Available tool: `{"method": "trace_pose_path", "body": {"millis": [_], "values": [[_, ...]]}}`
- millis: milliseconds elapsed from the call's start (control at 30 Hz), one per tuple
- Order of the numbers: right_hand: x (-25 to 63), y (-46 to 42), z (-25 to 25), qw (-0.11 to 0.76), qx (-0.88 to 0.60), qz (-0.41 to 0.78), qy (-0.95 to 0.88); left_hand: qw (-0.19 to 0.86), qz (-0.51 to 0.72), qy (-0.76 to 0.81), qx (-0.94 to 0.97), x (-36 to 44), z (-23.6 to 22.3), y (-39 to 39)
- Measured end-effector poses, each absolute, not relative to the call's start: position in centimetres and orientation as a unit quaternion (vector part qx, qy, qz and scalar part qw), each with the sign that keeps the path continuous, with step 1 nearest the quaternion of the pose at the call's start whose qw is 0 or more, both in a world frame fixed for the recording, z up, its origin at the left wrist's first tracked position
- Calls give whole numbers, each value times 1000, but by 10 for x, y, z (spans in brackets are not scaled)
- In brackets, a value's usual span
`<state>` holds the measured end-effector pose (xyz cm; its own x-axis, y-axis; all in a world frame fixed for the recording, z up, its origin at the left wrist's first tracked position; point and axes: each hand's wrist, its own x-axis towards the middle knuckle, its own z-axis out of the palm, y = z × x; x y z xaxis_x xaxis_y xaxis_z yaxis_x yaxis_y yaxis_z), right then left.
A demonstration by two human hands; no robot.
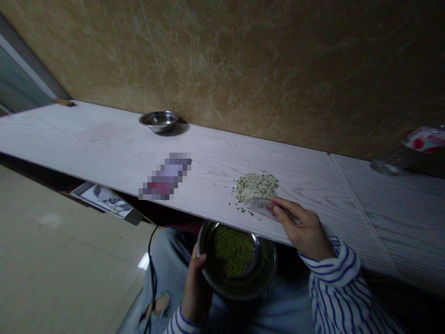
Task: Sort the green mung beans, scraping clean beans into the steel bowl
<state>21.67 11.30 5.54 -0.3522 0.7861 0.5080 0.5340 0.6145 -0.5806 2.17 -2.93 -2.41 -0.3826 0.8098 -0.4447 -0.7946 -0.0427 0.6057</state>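
My left hand is closed on the left rim of a steel bowl, thumb over the edge. The bowl is tilted below the table's front edge, above my lap, with green mung beans inside. My right hand pinches a flat, translucent piece with a curved edge; its exact kind is unclear. That piece lies low over the tabletop, at the near side of a pile of small white grains mixed with green beans. A few loose beans are scattered around the pile.
A smaller steel bowl stands by the wall on the pale wooden table. Left of the pile lies a pixelated, blurred-out object. A clear plastic bottle with a red-and-white label is at the right. Below the table hangs a black cable.
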Motion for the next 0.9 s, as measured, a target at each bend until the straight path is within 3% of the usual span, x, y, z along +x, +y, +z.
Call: {"method": "trace_pose_path", "body": {"millis": [900], "values": [[221,112,54,400,-440,161,-788,560,726,399,2,21,-25,-29]]}}
